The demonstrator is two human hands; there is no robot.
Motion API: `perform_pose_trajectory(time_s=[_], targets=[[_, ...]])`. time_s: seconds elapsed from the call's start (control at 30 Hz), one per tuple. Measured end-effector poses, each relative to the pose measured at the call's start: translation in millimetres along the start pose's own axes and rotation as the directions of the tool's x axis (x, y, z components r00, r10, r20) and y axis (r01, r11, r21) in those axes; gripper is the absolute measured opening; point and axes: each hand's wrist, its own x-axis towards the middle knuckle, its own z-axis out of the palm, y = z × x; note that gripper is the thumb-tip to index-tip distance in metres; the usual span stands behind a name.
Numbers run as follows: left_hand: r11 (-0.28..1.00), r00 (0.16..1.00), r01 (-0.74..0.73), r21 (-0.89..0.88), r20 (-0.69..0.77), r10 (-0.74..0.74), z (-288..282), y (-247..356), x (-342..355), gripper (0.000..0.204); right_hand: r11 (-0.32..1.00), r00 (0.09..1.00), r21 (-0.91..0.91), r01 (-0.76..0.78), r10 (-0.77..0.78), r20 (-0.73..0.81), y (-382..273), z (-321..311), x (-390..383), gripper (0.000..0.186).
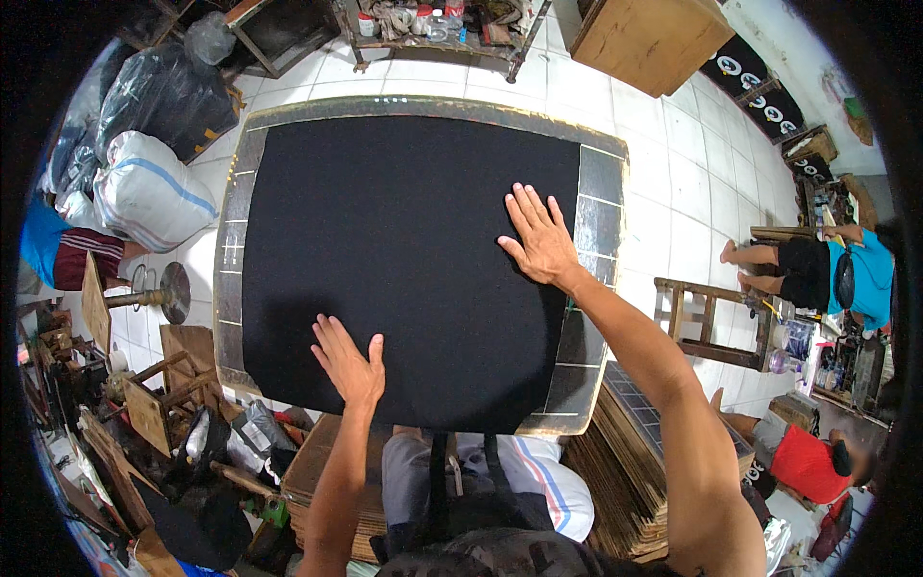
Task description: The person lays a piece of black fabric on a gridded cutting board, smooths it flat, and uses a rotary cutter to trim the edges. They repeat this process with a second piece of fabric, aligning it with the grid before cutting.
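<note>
A large sheet of black fabric (pixel 413 231) lies spread over a dark board (pixel 601 216) marked with white lines. The board's edges show around the cloth, most widely on the right. My left hand (pixel 351 363) rests on the fabric toward its near left part, fingers stretched out and the thumb apart. Farther off, close to the fabric's right edge, my right hand (pixel 540 238) lies flat with its fingers spread. Neither hand holds anything. The cloth looks mostly smooth, and its near edge reaches the board's near side by my lap.
Stacked brown boards (pixel 615 471) stand beside my right leg, a white sack (pixel 553 481) next to them. A filled white sack (pixel 154 192) and a stool (pixel 173 291) are at left. A wooden frame (pixel 711 322) and people in blue (pixel 860 279) and red (pixel 808 464) are at right.
</note>
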Motion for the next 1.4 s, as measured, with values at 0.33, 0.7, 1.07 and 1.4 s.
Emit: perform_pose_trajectory(time_s=[0.33, 0.7, 1.07, 1.4], targets=[[0.971, 0.997, -0.053, -0.233, 0.034, 0.063, -20, -16, -28, 0.091, 0.961, 0.756, 0.138, 0.240, -0.274, 0.595, -149, 33, -207, 0.079], [0.523, 0.757, 0.527, -0.669, 0.091, -0.647, -23, -209, -67, 0.092, 0.897, 0.730, 0.092, 0.432, -0.408, 0.548, -370, 40, -35, 0.088], [-0.705, 0.757, 0.182, -0.685, 0.555, -0.344, -11, -271, -47, 0.093, 0.950, 0.938, -0.036, 0.311, -0.300, 0.171, -462, 118, 108, 0.087], [-0.736, 0.719, 0.352, -0.579, 0.670, -0.183, -27, -291, -55, 0.080, 0.932, 0.869, 0.029, 0.362, -0.349, 0.352, -420, 99, 127, 0.084]])
